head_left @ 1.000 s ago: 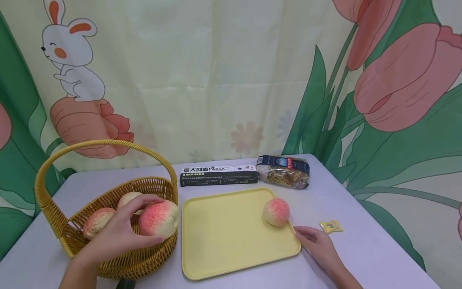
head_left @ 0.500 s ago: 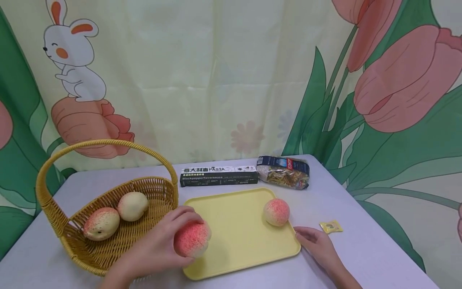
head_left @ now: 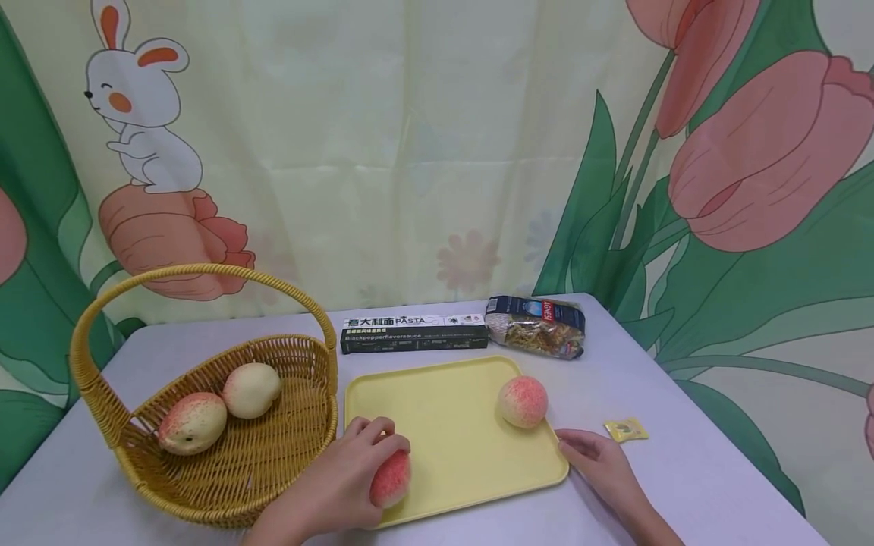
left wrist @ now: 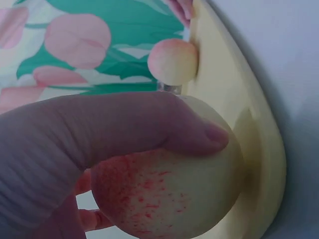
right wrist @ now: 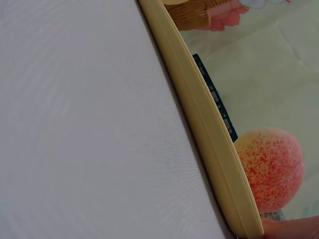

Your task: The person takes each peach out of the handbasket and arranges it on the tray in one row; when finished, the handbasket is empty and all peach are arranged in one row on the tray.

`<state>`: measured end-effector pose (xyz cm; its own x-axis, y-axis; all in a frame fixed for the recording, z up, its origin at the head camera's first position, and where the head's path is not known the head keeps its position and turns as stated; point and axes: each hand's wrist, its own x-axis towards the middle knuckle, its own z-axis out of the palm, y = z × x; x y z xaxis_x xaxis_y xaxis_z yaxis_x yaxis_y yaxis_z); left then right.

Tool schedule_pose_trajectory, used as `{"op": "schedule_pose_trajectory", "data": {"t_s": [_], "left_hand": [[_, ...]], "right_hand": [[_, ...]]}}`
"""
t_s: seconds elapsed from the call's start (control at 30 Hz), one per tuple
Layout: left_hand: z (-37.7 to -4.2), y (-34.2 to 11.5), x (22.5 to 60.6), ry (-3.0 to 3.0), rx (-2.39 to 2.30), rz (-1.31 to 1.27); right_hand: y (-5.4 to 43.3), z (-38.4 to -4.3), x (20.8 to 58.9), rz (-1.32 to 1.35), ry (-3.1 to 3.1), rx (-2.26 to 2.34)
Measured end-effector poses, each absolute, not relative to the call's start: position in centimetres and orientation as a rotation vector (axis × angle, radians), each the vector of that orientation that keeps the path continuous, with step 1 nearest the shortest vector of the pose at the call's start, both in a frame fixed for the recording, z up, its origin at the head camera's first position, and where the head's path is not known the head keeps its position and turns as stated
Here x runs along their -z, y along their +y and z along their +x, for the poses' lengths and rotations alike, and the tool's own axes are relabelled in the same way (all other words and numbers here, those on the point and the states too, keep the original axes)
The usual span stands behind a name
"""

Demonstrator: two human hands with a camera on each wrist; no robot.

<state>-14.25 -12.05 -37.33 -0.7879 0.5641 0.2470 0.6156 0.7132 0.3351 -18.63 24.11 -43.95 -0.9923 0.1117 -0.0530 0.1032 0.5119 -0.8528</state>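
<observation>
Left hand wraps a round red-speckled cream peach, fingers and thumb curled over it; the peach sits at the near-left corner of the flat pale-yellow plastic tray. Left wrist view: thumb across the top of the peach, which touches the tray just inside the rim.

Second pink-and-cream peach stands on the tray's far-right part, well apart from the held one. Right hand lies flat on the pale lilac surface, fingers relaxed, fingertips at the tray's right edge, gripping nothing. Right wrist view shows the tray rim edge-on with that second peach behind it.

Left of the tray, just beside it: woven yellow wicker basket with hoop handle, with a reddish peach and a pale yellow one inside, touching each other. Nothing between the basket and the held peach but the left hand itself.

Behind the tray: long black box, print reads "PASTA" and "Blackpepperflavorsauce", plus Chinese characters. Right of the box: clear bag of dry pasta with dark blue top; its label is too small to read. Right of the tray, near the right hand: small yellow sachet.
</observation>
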Motion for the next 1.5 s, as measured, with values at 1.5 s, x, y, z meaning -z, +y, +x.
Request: {"op": "schedule_pose_trajectory", "data": {"t_s": [1.5], "left_hand": [[-15.8,-11.7,38.3,-2.787,1.157,-0.909]], "right_hand": [[24.2,-18.5,43.9,-0.185,-2.719,-1.519]]}}
